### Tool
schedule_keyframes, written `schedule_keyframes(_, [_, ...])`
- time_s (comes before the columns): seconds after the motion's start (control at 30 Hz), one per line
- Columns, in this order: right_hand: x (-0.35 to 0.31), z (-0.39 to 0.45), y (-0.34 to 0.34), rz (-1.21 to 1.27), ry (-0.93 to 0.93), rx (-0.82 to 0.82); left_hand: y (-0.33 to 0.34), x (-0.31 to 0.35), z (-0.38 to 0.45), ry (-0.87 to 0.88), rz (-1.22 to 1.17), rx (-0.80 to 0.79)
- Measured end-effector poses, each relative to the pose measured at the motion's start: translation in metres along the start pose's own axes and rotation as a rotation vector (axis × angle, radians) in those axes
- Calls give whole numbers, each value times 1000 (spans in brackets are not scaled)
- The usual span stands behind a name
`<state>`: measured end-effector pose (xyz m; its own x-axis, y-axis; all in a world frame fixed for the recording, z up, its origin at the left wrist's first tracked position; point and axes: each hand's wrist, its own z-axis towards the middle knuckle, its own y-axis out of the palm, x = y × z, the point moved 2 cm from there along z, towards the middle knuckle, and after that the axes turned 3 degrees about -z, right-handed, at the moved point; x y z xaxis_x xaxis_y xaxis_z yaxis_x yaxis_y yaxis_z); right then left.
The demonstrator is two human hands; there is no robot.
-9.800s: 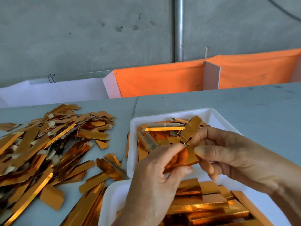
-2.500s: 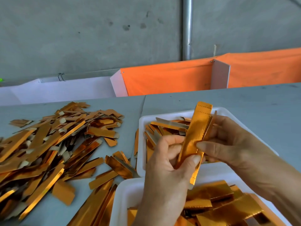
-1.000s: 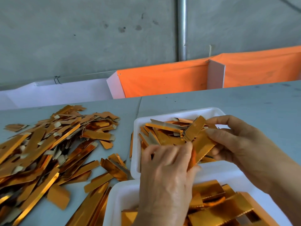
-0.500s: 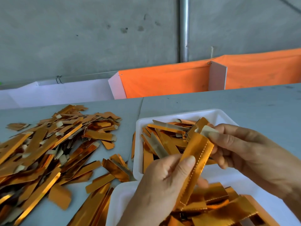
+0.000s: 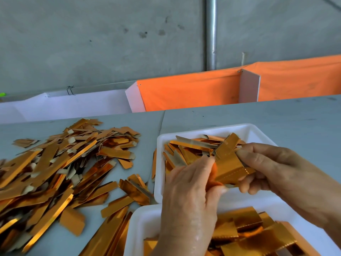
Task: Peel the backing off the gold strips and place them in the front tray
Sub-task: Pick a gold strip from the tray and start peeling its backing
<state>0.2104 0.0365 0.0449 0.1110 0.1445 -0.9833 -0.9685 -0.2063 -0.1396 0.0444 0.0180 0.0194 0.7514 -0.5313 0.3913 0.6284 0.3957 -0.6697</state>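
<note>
Half a second ago the gold strip (image 5: 229,168) stood more upright between the hands; now it lies tipped over, almost flat, and both hands have come closer together over the far tray (image 5: 258,133). Gripping it on one side is the left hand (image 5: 191,193), with its thumb and fingers curled around the strip's left end. Pinching the other end is the right hand (image 5: 273,169), with its fingers curled under the strip and the thumb on top. The strip is up in the air, above the gap between the far tray and the near tray (image 5: 140,224). It touches neither tray. A dotted line runs along the strip, and it looks a bit folded. I think the peeling step is going on right now, because both hands pull at the same strip. I cannot tell if the backing has come loose yet. The far tray holds thin gold and grey pieces. The near tray holds wide shiny gold pieces. A big pile of strips (image 5: 55,169) lies on the desk (image 5: 276,115) to the left, well apart from the hands. Next, I think the hands need to pull the two layers apart slowly, so the thin gold does not rip. Then the peeled piece should go down into the front tray, and the backing should go somewhere else.
</note>
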Motion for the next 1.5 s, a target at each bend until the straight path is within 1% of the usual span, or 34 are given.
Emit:
schedule_keyframes(0.1, [0, 0, -3, 36, 56, -45, 1, -3, -2, -14, -70, -21])
schedule_keyframes(0.2, [3, 0, -9, 156, 181, -100, 1, 0, 0, 11, -97, -91])
schedule_keyframes(0.27, [6, 1, -10, 241, 253, -101, 1, 0, 0, 18, -125, -124])
schedule_keyframes(0.33, [8, 2, -11, 292, 287, -84, -1, 0, 1, 57, -91, -155])
schedule_keyframes(0.4, [8, 2, -8, 317, 286, -80, -3, 0, 2, 90, -29, -152])
schedule_keyframes(0.5, [10, 3, -7, 266, 280, -78, -4, 1, 3, 125, 39, -96])
schedule_keyframes(0.57, [16, 4, -7, 174, 275, -49, -4, 3, 4, 150, 112, -76])
schedule_keyframes(0.63, [17, 5, -7, 161, 255, -25, -4, 4, 5, 167, 152, -53])
schedule_keyframes(0.73, [14, 4, -5, 341, 275, -103, -5, 3, 4, 192, 118, -25])
schedule_keyframes(0.8, [15, 3, -7, 450, 312, -179, -6, 3, 4, 183, 99, -41])
schedule_keyframes(0.87, [18, 2, -7, 506, 345, -257, -5, 2, 3, 190, 82, -78])
schedule_keyframes(0.97, [22, 2, -3, 540, 398, -307, -4, 0, 2, 231, 90, -113])
schedule_keyframes(1.13, [27, 4, 6, 528, 416, -345, -6, -3, 2, 273, 104, -102])
schedule_keyframes(1.23, [27, 5, 8, 501, 397, -321, -6, -3, 2, 269, 106, -86])
schedule_keyframes(1.33, [27, 7, 5, 397, 385, -276, -4, -2, 2, 265, 119, -96])
schedule_keyframes(1.43, [26, 9, 4, 318, 363, -272, -5, -2, 3, 257, 110, -91])
schedule_keyframes(1.5, [27, 8, 5, 373, 366, -299, -7, -2, 3, 277, 84, -58])
